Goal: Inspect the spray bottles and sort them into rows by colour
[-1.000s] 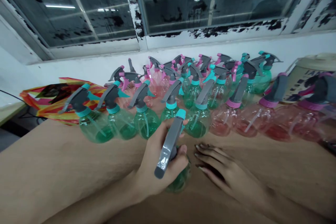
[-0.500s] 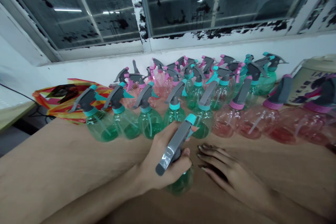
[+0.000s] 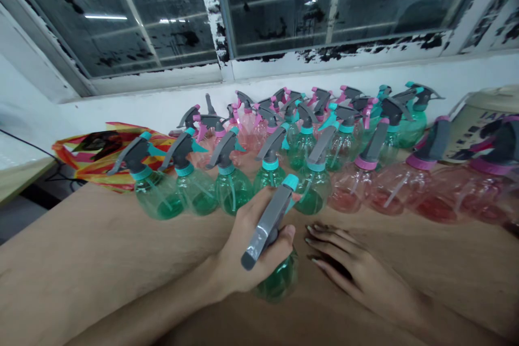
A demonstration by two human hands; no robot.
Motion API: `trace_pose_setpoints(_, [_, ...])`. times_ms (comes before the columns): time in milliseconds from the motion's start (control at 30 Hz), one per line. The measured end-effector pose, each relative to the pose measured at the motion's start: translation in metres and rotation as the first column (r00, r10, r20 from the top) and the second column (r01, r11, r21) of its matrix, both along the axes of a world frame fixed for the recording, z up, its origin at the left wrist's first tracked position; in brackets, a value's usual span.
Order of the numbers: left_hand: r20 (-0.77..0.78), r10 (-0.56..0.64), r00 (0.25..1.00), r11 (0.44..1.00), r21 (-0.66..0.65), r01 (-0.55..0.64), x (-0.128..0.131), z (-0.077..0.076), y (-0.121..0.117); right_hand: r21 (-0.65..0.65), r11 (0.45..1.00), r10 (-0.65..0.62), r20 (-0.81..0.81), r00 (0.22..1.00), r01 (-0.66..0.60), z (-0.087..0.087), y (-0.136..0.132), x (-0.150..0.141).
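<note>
A green spray bottle (image 3: 279, 278) with a grey and teal trigger head stands close to me on the table. My left hand (image 3: 247, 248) is wrapped round its neck and trigger, and the palm hides part of the head. To the right of it my right hand (image 3: 352, 259) lies palm down, fingers stretched out, holding nothing. Just beyond my hands runs a row of spray bottles, green ones such as the green bottle (image 3: 233, 194) on the left and pink ones such as the pink bottle (image 3: 349, 189) on the right, each with some liquid low inside.
More pink and green spray bottles crowd behind the front row, against the white wall (image 3: 133, 105). An orange and yellow plastic bag (image 3: 91, 165) lies at the left. A beige printed container (image 3: 482, 113) stands at the far right. A window (image 3: 284, 16) spans the back.
The trigger head in my left hand has tipped very slightly, and my left thumb has shifted a little. My right hand stays where it was.
</note>
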State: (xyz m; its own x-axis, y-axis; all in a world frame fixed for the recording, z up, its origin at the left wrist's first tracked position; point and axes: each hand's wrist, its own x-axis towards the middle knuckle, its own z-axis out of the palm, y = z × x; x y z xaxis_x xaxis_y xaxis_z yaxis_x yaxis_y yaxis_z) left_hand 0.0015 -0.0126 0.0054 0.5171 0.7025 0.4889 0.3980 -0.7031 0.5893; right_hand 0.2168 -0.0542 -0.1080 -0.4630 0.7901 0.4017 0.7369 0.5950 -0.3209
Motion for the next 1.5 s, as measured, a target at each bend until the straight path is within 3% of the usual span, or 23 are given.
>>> trace_pose_setpoints(700, [0.089, -0.043, 0.995, 0.999, 0.008, 0.043, 0.0003, -0.0042, -0.0002, 0.013, 1.0, -0.016, 0.077, 0.997, 0.015, -0.0011, -0.0015, -0.0001])
trace_pose_setpoints(1000, [0.03, -0.028, 0.999, 1.0, -0.012, 0.029, -0.0005, -0.0045, 0.0012, 0.018, 1.0, -0.014, 0.034, 0.999, 0.014, 0.0008, -0.001, -0.0006])
trace_pose_setpoints(1267, [0.021, -0.145, 0.989, 0.989, 0.043, 0.144, -0.0042, -0.0066, 0.0085, 0.018, 1.0, -0.007, 0.048, 0.999, 0.006, -0.0031, -0.0008, 0.0006])
trace_pose_setpoints(1500, [0.012, -0.101, 0.995, 0.993, 0.058, 0.1, -0.0048, -0.006, 0.0069, 0.029, 1.0, -0.009, 0.083, 0.996, 0.006, -0.0009, -0.0003, -0.0009])
